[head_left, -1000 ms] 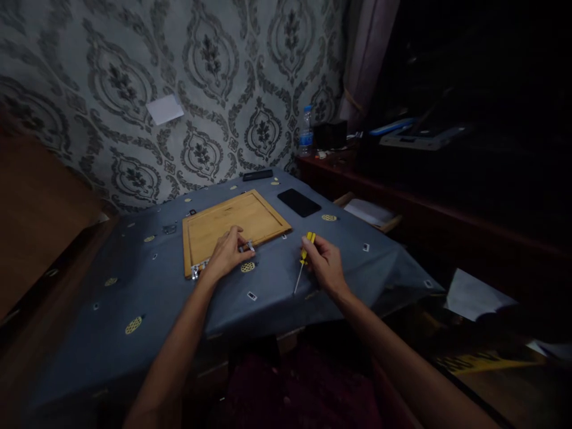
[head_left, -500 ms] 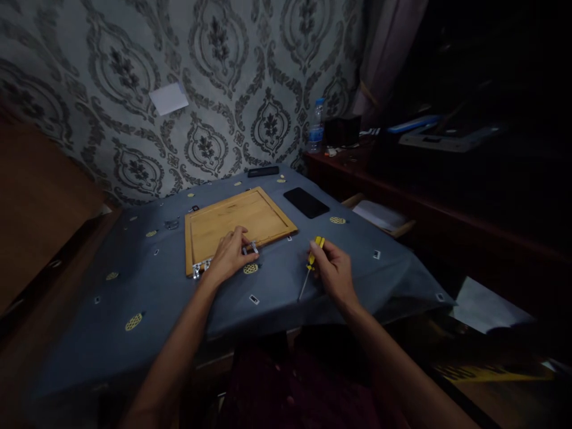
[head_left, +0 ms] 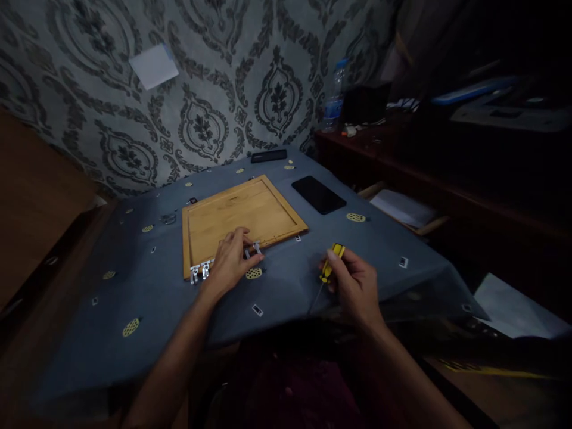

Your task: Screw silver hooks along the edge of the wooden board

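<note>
- Head view: the right hand (head_left: pixel 357 286), over the near right part of the table, grasps a screwdriver (head_left: pixel 331 265) by its yellow handle, the thumb lying along it; the thin shaft slants down toward the near edge of the table, well apart from the board.
- Head view: the left hand (head_left: pixel 231 260) lies at the near edge of a wooden board (head_left: pixel 236 211), fingers bent over the wood and thumb toward the cloth, around a small metal piece (head_left: pixel 256 246); I cannot tell whether it pinches that piece or only rests there.
- Head view: the board lies flat on the blue tablecloth (head_left: pixel 179 316), its raised border facing up; more metal pieces (head_left: pixel 199 271) sit along its near edge at the left corner, just beside the left wrist.
- Head view: a black phone (head_left: pixel 319 195) lies to the right of the board, and a dark slim case (head_left: pixel 269 156) lies beyond it, near the patterned wall (head_left: pixel 201 128).
- Head view: a water bottle (head_left: pixel 333 104) stands upright on a dark desk at the right; below, a drawer (head_left: pixel 432 225) stands open with paper (head_left: pixel 402 207) in it.
</note>
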### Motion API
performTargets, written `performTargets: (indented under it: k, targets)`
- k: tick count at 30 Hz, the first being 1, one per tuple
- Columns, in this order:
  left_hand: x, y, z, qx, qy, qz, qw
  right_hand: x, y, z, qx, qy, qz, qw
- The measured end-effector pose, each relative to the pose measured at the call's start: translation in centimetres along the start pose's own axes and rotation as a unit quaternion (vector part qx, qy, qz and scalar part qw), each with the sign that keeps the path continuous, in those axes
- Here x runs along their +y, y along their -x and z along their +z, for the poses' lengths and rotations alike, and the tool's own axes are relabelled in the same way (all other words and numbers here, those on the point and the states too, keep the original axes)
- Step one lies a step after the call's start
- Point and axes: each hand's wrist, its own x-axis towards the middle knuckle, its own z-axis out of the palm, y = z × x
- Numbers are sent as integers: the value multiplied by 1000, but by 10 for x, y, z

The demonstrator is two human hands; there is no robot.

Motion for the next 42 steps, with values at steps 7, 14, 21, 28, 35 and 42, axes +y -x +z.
performTargets:
  k: [7, 14, 21, 28, 35, 42]
  targets:
    - [2, 1, 2, 6, 12, -9, 1000, 1, -1, -5, -12, 31, 12, 999]
    - [3, 0, 1, 3, 25, -16, 1000, 2, -1, -4, 6, 23, 28, 999]
    - [7, 1, 0, -4, 26, -41, 999, -4, -1, -6, 20, -18, 89, 996]
    - [9, 1, -2, -25, 23, -58, 998, -22, -35, 3, -5, -107, 82, 991]
    - [9, 1, -2, -38, 19, -52, 998, -34, -61, 41, -85, -33, -81, 993]
    - [9, -5, -4, -57, 17, -59, 996, -37, -65, 68, -140, 142, -226, 953]
